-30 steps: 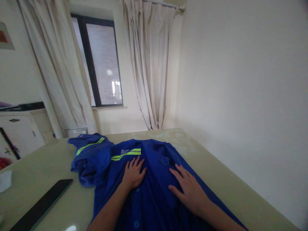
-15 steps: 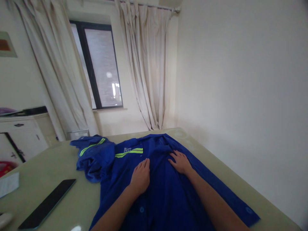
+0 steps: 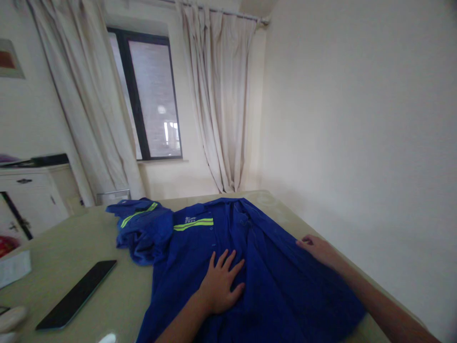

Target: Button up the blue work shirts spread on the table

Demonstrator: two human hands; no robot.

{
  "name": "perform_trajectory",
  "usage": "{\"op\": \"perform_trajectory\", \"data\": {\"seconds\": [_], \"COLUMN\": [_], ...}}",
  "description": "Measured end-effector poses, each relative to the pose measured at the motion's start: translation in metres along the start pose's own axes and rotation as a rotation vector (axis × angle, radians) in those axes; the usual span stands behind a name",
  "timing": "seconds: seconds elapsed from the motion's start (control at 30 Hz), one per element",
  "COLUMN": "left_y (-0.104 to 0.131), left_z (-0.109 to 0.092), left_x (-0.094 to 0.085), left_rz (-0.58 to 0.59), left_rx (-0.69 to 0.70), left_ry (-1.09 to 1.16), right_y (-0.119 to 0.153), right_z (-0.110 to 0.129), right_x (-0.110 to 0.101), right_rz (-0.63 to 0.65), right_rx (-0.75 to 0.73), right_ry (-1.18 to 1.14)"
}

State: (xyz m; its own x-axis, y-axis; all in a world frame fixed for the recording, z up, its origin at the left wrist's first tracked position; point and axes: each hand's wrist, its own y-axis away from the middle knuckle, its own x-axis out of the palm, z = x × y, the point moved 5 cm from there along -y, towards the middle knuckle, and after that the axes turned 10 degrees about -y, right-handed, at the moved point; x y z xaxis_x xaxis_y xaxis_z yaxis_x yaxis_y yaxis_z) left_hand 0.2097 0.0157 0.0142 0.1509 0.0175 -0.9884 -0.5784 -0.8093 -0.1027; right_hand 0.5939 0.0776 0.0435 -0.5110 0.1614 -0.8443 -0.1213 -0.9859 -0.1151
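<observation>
A blue work jacket (image 3: 193,262) lies spread over the table, with yellow-green reflective stripes and small white lettering on its chest. My left hand (image 3: 222,285) rests flat on the jacket front, fingers spread. At the jacket's right edge, my right hand (image 3: 317,250) has its fingers closed on the cloth, the thumb side towards the jacket. Bunched blue cloth (image 3: 150,238) with a similar stripe lies against the jacket's left side; whether it is part of the same garment I cannot tell.
On the pale green table (image 3: 107,305) a dark flat slab-like object (image 3: 76,295) lies to the left, near a white paper (image 3: 14,269) and a white rounded object (image 3: 12,318). A wall (image 3: 357,143) runs along the right. Behind are curtains (image 3: 221,105) and a cabinet (image 3: 35,190).
My right hand has moved right to the jacket's edge and pulled cloth there, covering the sleeve that lay along that side. My left hand has shifted nearer me and spread its fingers.
</observation>
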Motion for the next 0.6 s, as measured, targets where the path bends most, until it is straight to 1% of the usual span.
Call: {"op": "perform_trajectory", "data": {"seconds": [0.07, 0.13, 0.17, 0.27, 0.33, 0.4, 0.47, 0.5, 0.53, 0.57, 0.6], "left_y": [-0.001, -0.004, -0.005, -0.006, -0.002, 0.005, 0.017, 0.023, 0.029, 0.035, 0.04], "left_z": [-0.001, -0.002, -0.003, -0.004, -0.004, -0.004, -0.005, -0.006, -0.008, -0.01, -0.013], "left_x": [-0.001, -0.002, -0.002, -0.004, -0.008, -0.012, -0.015, -0.015, -0.014, -0.013, -0.011], "left_rz": [-0.011, -0.038, -0.054, -0.092, -0.106, -0.109, -0.092, -0.073, -0.054, -0.037, -0.025], "left_rx": [-0.008, -0.057, -0.087, -0.169, -0.192, -0.176, -0.131, -0.098, -0.059, -0.02, 0.013], "left_ry": [0.009, 0.014, 0.013, 0.004, 0.016, 0.052, 0.097, 0.115, 0.127, 0.13, 0.127], "right_y": [0.022, 0.044, 0.052, 0.064, 0.065, 0.064, 0.064, 0.064, 0.065, 0.067, 0.07], "right_z": [-0.028, -0.046, -0.05, -0.053, -0.048, -0.041, -0.027, -0.014, 0.003, 0.024, 0.05], "right_x": [-0.012, -0.016, -0.018, -0.019, -0.018, -0.018, -0.024, -0.03, -0.04, -0.052, -0.067], "right_rz": [0.054, 0.093, 0.092, 0.06, 0.084, 0.149, 0.217, 0.238, 0.225, 0.185, 0.089], "right_rx": [0.066, 0.084, 0.087, 0.096, 0.112, 0.161, 0.241, 0.272, 0.28, 0.258, 0.183], "right_ry": [-0.025, -0.028, -0.02, 0.019, 0.017, -0.052, -0.245, -0.374, -0.504, -0.61, -0.649]}}
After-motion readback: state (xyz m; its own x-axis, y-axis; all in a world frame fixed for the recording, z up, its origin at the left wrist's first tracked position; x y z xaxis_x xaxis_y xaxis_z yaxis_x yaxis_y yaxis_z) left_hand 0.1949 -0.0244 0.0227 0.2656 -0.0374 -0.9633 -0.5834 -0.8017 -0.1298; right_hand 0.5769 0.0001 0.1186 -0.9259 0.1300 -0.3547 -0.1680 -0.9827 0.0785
